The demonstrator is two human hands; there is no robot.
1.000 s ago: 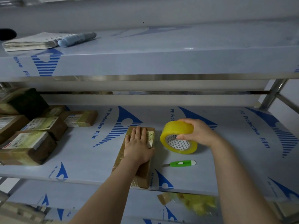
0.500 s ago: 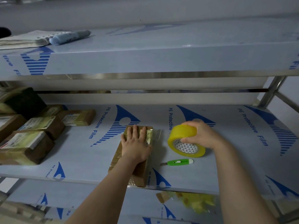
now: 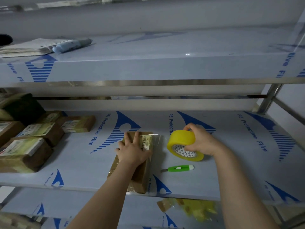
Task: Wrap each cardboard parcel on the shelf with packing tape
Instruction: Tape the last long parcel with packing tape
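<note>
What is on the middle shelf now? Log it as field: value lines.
left hand: flat on parcel, pressing down
right hand: grips tape roll
tape roll: yellow, tilted, clear strip stretched toward the parcel
cutter: green, lying on shelf near roll, untouched
other parcels: grouped at shelf's left end

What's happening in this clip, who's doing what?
A person is taping a cardboard parcel on the middle shelf. The left hand presses flat on top of it. The right hand grips a yellow tape roll just to the parcel's right. A clear strip of tape seems to stretch from the roll to the parcel. A green cutter lies untouched on the shelf below the roll. More parcels sit grouped at the left.
</note>
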